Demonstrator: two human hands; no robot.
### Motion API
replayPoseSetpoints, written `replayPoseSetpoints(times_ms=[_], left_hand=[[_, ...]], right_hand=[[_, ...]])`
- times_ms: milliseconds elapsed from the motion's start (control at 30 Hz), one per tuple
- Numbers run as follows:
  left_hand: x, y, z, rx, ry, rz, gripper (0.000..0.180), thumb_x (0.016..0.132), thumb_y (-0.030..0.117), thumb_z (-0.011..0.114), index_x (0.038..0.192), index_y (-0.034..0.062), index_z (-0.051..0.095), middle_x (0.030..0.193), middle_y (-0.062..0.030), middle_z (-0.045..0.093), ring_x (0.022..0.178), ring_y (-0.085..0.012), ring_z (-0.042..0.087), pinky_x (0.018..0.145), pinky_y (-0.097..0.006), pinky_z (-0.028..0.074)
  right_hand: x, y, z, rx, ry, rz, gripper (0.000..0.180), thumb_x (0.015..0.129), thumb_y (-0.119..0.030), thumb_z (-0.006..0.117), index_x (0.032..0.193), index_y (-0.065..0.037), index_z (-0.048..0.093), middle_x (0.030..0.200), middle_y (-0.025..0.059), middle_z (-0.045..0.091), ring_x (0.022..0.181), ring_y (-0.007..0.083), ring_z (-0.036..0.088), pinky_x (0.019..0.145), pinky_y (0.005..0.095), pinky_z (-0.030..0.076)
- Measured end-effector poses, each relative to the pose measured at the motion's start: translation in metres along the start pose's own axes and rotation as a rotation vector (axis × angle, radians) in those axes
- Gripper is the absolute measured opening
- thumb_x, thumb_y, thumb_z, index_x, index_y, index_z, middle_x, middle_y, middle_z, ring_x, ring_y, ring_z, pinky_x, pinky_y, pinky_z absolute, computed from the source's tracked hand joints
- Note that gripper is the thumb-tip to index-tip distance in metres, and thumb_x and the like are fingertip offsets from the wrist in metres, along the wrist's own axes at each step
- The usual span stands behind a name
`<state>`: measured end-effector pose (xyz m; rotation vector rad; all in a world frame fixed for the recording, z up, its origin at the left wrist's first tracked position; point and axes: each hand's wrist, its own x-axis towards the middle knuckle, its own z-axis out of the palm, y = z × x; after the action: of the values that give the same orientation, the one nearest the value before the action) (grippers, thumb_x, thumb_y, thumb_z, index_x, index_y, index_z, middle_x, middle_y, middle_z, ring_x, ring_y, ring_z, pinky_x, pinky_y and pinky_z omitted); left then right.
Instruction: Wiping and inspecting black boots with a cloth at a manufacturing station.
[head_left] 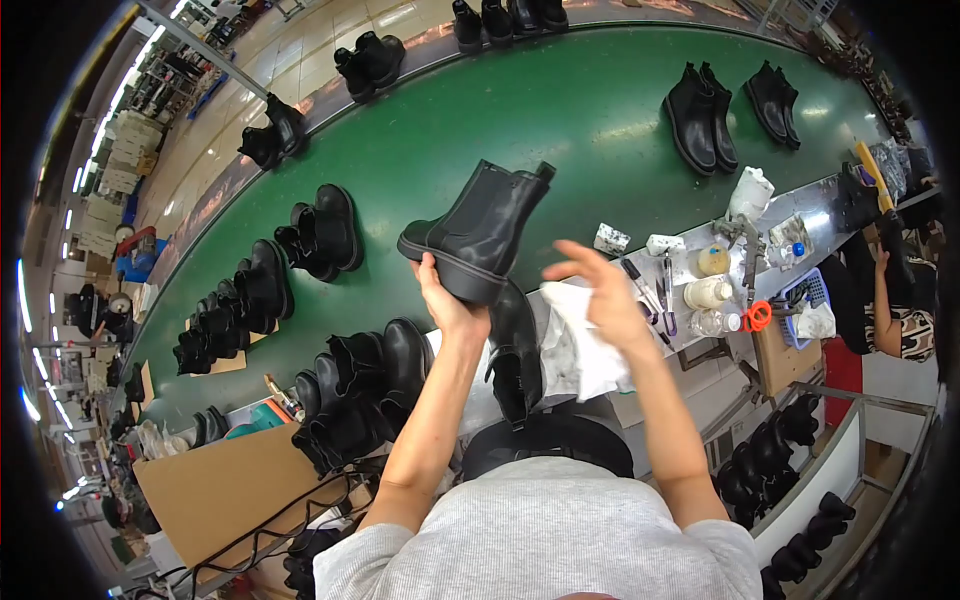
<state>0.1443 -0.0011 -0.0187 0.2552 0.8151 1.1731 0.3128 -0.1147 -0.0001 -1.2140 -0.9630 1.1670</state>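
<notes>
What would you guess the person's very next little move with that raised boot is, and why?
Probably bringing the right hand onto the black boot to wipe it. The left hand holds the boot up by its sole, side turned toward the person, while the right hand hovers open just beside it, with a white cloth right under it.

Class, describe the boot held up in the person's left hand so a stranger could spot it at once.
Find the long green belt lined with black boots. Just above its near edge, the left hand grips a black ankle boot by the sole. Unlike the others, it is lifted off the belt and stands alone, unpaired.
</notes>
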Motion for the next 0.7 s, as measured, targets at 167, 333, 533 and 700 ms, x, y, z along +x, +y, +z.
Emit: replayPoseSetpoints(times_ms=[167,333,533,700], left_hand=[[-0.031,-0.005,0.022,0.138,-0.066,0.307,0.07,0.096,0.031,0.042,0.149,0.0226,-0.003,0.15,-0.0098,0.021,0.131,-0.0266,0.034,0.106,-0.04,0.033],[-0.027,-0.009,0.01,0.364,-0.002,0.542,0.071,0.095,0.032,0.043,0.149,0.0193,-0.002,0.15,-0.011,0.021,0.133,-0.0281,0.032,0.107,-0.039,0.032],[-0.041,0.009,0.02,0.179,-0.029,0.305,0.075,0.095,0.037,0.043,0.149,0.0187,-0.007,0.151,-0.0126,0.016,0.133,-0.0278,0.031,0.108,-0.04,0.029],[-0.037,0.01,0.011,0.297,0.003,0.468,0.075,0.096,0.033,0.043,0.148,0.0171,-0.009,0.151,-0.0129,0.016,0.133,-0.0281,0.03,0.108,-0.04,0.029]], right_hand=[[0.036,-0.011,0.049,-0.033,0.156,0.161,0.032,0.074,-0.005,0.068,0.101,0.009,0.058,0.084,0.0073,0.063,0.071,0.012,0.06,0.062,0.0257,0.049],[0.042,0.004,0.05,-0.062,0.089,0.095,0.025,0.077,-0.002,0.067,0.097,0.007,0.057,0.082,0.0069,0.064,0.074,0.0128,0.062,0.063,0.0255,0.05],[0.031,0.008,0.054,0.107,0.045,0.083,0.017,0.081,0.002,0.064,0.094,0.006,0.055,0.076,0.0105,0.064,0.069,0.0135,0.063,0.058,0.026,0.05],[0.034,0.01,0.067,-0.466,0.194,-0.24,0.014,0.079,-0.001,0.065,0.087,0.007,0.057,0.075,0.0131,0.061,0.069,0.0173,0.062,0.058,0.03,0.049]])
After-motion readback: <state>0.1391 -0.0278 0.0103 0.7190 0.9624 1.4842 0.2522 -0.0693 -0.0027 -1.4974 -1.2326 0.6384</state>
